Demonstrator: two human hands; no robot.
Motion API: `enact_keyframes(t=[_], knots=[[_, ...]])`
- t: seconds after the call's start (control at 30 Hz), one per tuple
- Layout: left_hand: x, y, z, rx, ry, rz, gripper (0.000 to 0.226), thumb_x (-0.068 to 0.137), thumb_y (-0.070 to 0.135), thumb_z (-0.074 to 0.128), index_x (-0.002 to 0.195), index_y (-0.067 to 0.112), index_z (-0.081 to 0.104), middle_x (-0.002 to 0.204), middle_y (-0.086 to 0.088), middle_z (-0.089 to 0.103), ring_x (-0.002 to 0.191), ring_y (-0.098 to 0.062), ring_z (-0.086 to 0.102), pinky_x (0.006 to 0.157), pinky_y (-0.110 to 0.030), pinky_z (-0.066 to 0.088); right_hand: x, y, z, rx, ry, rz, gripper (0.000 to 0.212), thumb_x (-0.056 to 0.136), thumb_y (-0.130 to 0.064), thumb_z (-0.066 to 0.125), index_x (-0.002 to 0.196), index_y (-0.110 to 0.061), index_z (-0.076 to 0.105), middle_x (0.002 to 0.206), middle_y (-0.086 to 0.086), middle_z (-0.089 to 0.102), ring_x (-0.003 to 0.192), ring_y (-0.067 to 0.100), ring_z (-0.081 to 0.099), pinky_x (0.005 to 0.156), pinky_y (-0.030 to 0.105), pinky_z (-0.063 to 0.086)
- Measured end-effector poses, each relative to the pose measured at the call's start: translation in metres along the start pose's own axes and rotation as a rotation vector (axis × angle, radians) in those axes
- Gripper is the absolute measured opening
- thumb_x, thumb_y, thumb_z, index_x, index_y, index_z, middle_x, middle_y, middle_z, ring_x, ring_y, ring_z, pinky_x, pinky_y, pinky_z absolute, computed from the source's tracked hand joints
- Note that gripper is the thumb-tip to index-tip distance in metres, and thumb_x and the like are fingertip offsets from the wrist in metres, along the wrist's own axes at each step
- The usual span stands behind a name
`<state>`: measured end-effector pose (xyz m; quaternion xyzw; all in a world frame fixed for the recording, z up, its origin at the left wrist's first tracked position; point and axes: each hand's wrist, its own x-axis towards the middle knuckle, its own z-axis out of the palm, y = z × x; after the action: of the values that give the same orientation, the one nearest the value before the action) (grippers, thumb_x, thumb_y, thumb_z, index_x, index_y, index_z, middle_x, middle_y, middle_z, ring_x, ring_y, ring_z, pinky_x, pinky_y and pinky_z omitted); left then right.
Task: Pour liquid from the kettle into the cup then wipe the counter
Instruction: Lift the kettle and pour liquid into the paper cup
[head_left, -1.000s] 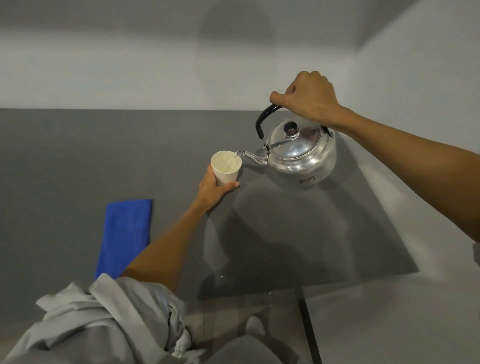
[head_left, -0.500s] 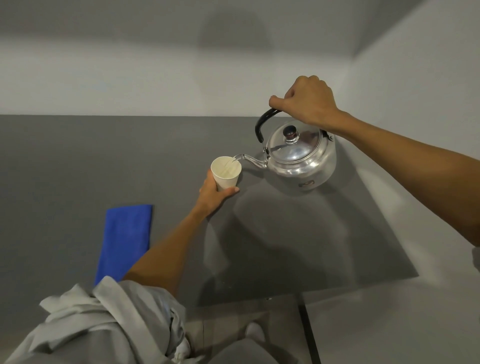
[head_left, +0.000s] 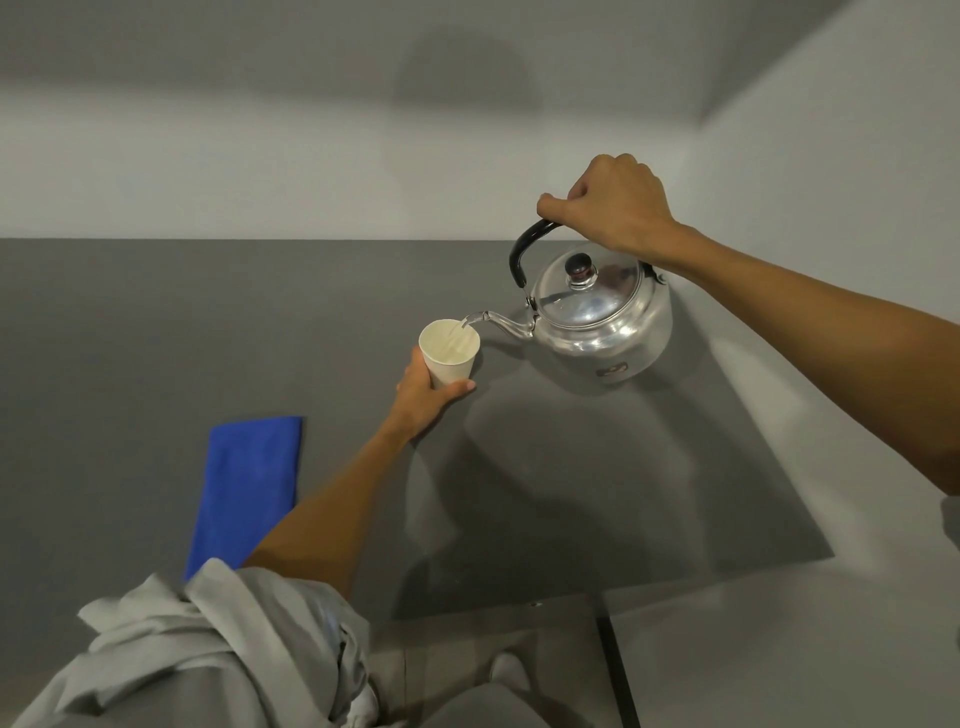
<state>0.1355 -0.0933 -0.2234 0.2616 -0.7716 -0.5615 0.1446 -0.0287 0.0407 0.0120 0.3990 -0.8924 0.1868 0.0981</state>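
A shiny metal kettle with a black handle hangs tilted over the grey counter. My right hand grips its handle from above. The spout reaches left over a white paper cup, and a thin clear stream falls from it into the cup. My left hand wraps around the cup's lower half from below. Pale liquid shows inside the cup. A folded blue cloth lies flat on the counter to the left of my left forearm.
A pale wall runs along the back of the counter and another closes its right side. The counter's front edge sits just beyond my grey rolled sleeve. Floor with a dark seam shows below.
The kettle and cup have drifted slightly lower in view, with the spout still over the cup. Both hands keep their grips and the stream keeps running.
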Motion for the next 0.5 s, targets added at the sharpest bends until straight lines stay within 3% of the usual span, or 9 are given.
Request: enact_keyframes(t=[0.5], knots=[[-0.0012, 0.0014, 0.0013, 0.005, 0.013, 0.001, 0.090, 0.073, 0.030, 0.079, 0.144, 0.019, 0.024, 0.144, -0.004, 0.043, 0.132, -0.025, 0.040, 0.114, -0.047, 0.032, 0.0006, -0.0001, -0.0009, 0.001, -0.014, 0.012, 0.049, 0.073, -0.042, 0.055, 0.041, -0.016, 0.029, 0.041, -0.002, 0.023, 0.044, 0.017, 0.021, 0.050, 0.028, 0.026]])
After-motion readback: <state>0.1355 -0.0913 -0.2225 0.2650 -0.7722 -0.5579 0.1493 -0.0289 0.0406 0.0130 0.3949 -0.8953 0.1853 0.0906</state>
